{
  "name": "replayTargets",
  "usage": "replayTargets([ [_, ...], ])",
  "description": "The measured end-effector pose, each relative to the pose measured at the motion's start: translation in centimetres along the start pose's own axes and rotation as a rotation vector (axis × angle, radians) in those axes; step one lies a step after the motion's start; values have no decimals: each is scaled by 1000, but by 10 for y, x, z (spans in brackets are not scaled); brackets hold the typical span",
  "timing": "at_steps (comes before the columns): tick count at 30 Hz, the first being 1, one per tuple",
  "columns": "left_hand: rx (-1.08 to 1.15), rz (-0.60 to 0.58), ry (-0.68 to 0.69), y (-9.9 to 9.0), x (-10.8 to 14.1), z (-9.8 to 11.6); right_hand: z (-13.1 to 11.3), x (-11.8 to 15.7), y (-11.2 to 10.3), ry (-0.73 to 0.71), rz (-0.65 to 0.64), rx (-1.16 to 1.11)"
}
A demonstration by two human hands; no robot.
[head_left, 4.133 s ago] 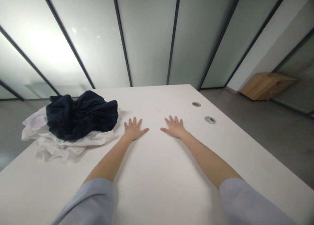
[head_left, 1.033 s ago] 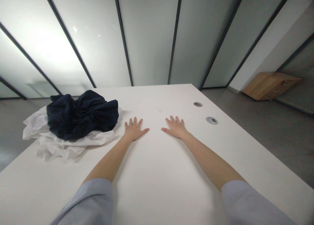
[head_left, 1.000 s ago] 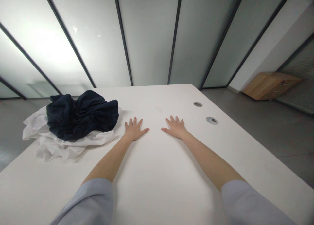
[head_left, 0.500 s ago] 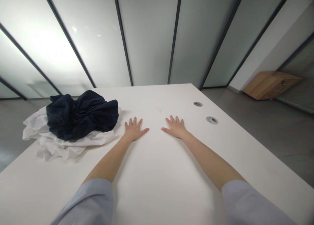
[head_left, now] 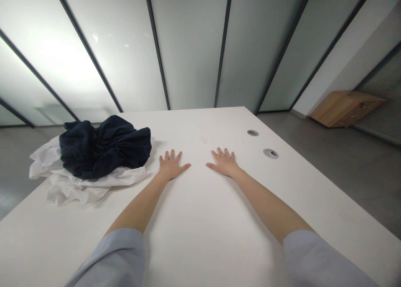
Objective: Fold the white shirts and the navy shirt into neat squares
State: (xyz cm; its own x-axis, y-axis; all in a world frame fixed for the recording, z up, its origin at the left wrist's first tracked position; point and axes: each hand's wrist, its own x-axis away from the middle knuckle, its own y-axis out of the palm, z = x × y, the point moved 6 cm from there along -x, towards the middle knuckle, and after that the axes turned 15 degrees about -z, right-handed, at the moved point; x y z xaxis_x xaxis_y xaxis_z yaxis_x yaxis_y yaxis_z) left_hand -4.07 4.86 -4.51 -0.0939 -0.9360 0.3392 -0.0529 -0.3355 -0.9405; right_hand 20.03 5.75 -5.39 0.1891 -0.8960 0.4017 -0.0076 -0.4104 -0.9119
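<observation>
Table (head_left: 194, 220): left hand (head_left: 169, 168), right hand (head_left: 226, 164) flat, gap between, far edge (head_left: 200, 110) beyond.

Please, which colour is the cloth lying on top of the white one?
The top cloth is dark navy blue; head view.

Pale blue-grey sleeves (head_left: 115, 257), lightly creased, bare forearms (head_left: 140, 207)

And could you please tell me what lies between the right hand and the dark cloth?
The left hand, spread on the white table, lies between the right hand and the dark cloth in the head view.
</observation>
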Motion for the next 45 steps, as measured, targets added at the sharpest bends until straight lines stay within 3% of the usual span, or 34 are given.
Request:
replayTargets([
  [45,26,4,12,0,-1,0,-1,3,-2,0,4,2],
])
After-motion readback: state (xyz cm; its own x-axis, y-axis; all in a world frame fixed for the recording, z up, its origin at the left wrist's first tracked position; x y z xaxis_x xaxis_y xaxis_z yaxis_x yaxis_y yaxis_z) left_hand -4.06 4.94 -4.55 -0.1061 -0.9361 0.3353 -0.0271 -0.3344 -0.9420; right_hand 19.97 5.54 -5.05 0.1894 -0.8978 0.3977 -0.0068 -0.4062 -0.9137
